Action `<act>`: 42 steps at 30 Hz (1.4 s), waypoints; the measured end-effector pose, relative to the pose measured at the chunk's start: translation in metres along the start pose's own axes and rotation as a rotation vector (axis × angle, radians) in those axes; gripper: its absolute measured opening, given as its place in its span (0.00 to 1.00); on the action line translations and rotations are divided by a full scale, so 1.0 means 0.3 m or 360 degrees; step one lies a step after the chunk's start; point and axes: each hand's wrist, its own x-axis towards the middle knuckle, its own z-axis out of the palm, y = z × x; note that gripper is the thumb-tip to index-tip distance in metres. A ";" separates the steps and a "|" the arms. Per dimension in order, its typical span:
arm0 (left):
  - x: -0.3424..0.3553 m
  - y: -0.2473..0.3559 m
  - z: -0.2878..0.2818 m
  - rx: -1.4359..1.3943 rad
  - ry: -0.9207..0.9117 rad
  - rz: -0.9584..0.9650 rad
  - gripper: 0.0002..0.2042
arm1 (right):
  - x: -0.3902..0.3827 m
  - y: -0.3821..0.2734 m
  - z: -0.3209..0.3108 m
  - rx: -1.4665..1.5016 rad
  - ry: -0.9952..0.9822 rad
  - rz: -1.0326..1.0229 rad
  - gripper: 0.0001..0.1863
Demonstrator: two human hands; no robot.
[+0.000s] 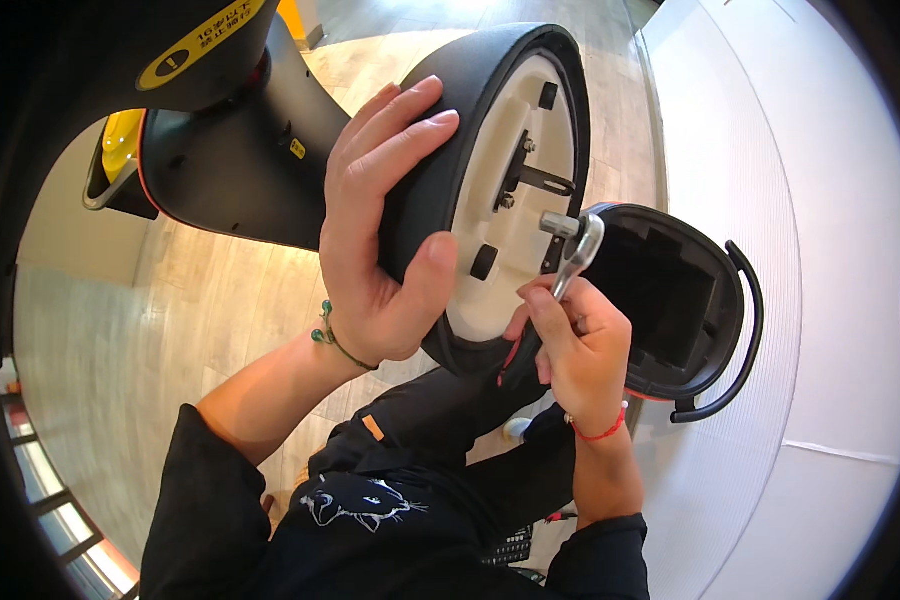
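The black seat is the largest thing that I touch; it is tipped on its side toward twelve o'clock, its pale underside facing three o'clock. I judge it bulky but of moderate weight: the cover looks padded and a little slippery, the base looks stiff. The best hold would be a wide palm on the cover, or fingers around the firm rim. Beyond it, toward three o'clock, is the dark box.

My left hand lies on the cover, fingers long and slightly apart, thumb separate; how hard it presses, I cannot tell. My right hand, between three and four o'clock, has thumb and fingers together, clamped on the handle of the wrench. This metal tool is probably small but dense, rigid and smooth, so its handle is the place to grip. Its socket is near the lower nut, not over it.

Between ten and eleven o'clock, the long yellow label carries black characters, upside down for me, and a warning sign. Nearer, the small yellow sticker has marks too tiny to read.
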 end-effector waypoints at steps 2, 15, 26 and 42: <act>0.011 0.008 0.020 -0.0021 -0.0014 0.0020 0.26 | 0.001 -0.022 -0.002 0.0002 0.0028 0.0010 0.11; 0.002 -0.003 0.014 -0.0066 0.0034 0.0015 0.26 | 0.011 -0.069 0.080 0.0084 -0.0033 0.0220 0.18; 0.010 -0.008 0.007 -0.0040 0.0064 0.0032 0.26 | 0.023 -0.037 0.083 -0.0226 -0.0040 0.0052 0.16; 0.002 -0.017 0.013 -0.0046 0.0039 0.0028 0.26 | 0.181 0.166 -0.007 -0.0870 0.0122 -0.0695 0.12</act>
